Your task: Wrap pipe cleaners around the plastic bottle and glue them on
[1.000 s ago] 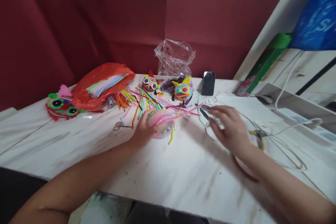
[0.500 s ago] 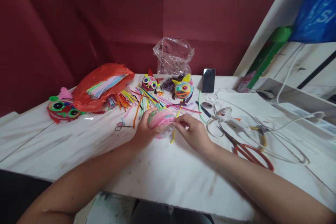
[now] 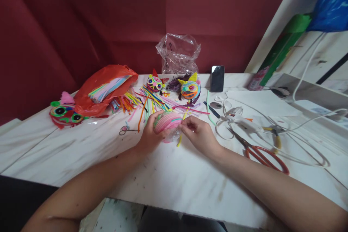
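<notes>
A rounded pink piece [image 3: 167, 121] with green and white stripes and a clear underside is held above the white table. My left hand [image 3: 150, 130] wraps round its left side. At its right edge, the thumb and fingers of my right hand [image 3: 194, 130] are pinched together; what lies between them is too small to make out. A yellow strip [image 3: 179, 140] shows just under the piece. Behind it lie loose coloured fuzzy sticks [image 3: 154, 98], near two small decorated faces, one with red ears [image 3: 154, 83] and one with yellow ears [image 3: 190, 88].
To the left are a red bag [image 3: 100, 79] of fuzzy sticks, a red face [image 3: 65, 114] and small scissors [image 3: 127, 129]. Rightward lie red-handled scissors [image 3: 261, 156], pliers [image 3: 276, 139], white cables, white paper [image 3: 261, 103] and an upright phone [image 3: 217, 79].
The view has shifted slightly, so objects on the right appear a little further right. Both hands stay on the pink piece in nearly the same pose.
</notes>
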### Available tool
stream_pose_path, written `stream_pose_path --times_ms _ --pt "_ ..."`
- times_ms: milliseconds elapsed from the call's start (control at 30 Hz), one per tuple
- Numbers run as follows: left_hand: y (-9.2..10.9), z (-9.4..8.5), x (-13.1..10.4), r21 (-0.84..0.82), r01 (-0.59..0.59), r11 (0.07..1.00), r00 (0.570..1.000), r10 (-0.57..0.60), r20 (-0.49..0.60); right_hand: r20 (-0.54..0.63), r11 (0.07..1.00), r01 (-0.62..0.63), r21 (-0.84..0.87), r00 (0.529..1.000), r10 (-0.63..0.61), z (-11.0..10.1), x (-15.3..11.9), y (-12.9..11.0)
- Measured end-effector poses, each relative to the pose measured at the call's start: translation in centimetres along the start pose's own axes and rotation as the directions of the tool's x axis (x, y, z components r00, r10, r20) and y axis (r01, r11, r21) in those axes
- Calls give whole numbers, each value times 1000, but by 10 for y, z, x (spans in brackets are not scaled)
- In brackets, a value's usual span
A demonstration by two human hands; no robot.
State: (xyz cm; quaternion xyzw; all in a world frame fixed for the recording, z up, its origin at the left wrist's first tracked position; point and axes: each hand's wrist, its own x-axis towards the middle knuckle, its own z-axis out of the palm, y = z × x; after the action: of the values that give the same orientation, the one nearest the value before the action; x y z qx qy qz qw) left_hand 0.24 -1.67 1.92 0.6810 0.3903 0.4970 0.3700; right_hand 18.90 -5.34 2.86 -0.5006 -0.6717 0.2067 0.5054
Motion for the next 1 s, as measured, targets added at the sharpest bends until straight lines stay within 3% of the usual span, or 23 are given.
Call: stream_pose_path --times_ms 267,433,533,700,900,1000 --pt "-10 0 0 -2 35 999 996 -35 76 -2 999 -14 -49 1000 14 -4 3 2" --pt "-11 0 2 -84 59 995 991 -48 125 18 992 5 -129 1000 -3 -5 2 1" --pt "-9 2 2 -24 67 997 994 -64 86 37 984 26 -178 999 -19 -4 1 -2" --pt "-5 3 3 28 131 991 990 -132 48 75 956 115 -270 992 -98 -8 -1 -4" --pt "-6 0 5 -15 114 993 994 -114 6 109 858 322 -400 946 -305 -16 0 3" --pt "-6 -1 5 -18 84 996 996 -83 6 132 867 319 -382 948 -290 -14 0 5"
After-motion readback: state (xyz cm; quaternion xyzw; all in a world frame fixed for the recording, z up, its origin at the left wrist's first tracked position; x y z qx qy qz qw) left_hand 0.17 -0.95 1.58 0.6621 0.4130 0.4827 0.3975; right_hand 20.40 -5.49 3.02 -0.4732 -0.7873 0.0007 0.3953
